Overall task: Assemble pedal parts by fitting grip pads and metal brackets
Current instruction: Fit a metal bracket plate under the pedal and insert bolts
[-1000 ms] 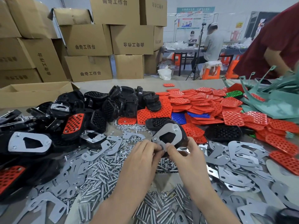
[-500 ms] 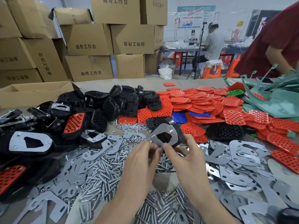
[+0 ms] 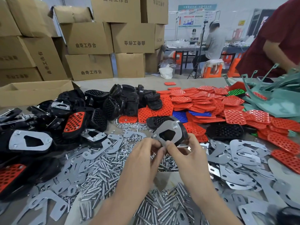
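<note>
Pedal body (image 3: pixel 182 133), metal bracket (image 3: pixel 168 126) uppermost, lies at 12 o'clock from both hands, long axis 8 to 2 o'clock, with the right hand (image 3: pixel 186 153) gripping its near edge and the left hand (image 3: pixel 141 158) pinching the bracket's near corner.

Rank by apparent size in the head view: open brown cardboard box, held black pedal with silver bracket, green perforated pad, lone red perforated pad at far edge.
1. open brown cardboard box.
2. black pedal with silver bracket, enlarged by nearness.
3. green perforated pad and lone red perforated pad: both far, alike, unranked.
</note>
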`<state>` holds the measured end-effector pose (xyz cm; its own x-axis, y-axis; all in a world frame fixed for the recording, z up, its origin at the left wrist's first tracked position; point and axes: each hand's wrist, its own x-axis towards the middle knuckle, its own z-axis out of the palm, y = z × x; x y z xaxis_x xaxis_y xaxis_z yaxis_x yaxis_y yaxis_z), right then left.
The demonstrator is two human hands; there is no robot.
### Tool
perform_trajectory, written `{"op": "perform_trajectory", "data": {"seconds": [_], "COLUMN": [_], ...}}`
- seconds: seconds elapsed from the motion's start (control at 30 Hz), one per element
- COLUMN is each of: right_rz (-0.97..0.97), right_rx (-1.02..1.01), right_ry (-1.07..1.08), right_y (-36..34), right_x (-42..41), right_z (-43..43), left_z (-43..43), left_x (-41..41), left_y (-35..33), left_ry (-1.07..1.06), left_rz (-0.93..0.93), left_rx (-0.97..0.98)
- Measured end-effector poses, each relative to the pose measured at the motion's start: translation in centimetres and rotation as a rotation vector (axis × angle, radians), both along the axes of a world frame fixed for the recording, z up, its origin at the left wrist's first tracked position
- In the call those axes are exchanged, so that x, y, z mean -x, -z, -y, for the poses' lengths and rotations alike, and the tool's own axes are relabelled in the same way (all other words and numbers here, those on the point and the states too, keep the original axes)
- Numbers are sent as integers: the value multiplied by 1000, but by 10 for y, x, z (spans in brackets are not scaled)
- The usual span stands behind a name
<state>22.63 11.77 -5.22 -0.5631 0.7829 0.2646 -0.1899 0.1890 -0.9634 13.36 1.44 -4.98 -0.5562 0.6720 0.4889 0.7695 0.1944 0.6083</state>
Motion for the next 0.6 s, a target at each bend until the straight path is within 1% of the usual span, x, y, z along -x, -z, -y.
{"op": "perform_trajectory", "data": {"seconds": [0.17,0.3,0.33,0.37,0.43,0.5,0.6], "right_rz": [3,10,9,5,-4,-19,-25], "right_rx": [-14,3,3,5,9,14,7], "right_ry": [-6,3,4,6,2,-4,-23], "right_y": [0,0,0,1,0,-1,-1], "right_x": [0,-1,-1,-1,-1,-1,-1], "right_z": [0,-2,-2,-3,-3,-2,1], "left_z": [0,-1,-1,-1,-1,1,1], "left_x": [-1,3,4,5,6,4,3], "left_y": [0,0,1,2,2,2,2], "left_ry": [-15,18,37,51,61,39,-8], "left_rz": [-68,-350,-382,-373,-256,-128,-27], "left_rx": [22,33,29,21,6,19,35]}}
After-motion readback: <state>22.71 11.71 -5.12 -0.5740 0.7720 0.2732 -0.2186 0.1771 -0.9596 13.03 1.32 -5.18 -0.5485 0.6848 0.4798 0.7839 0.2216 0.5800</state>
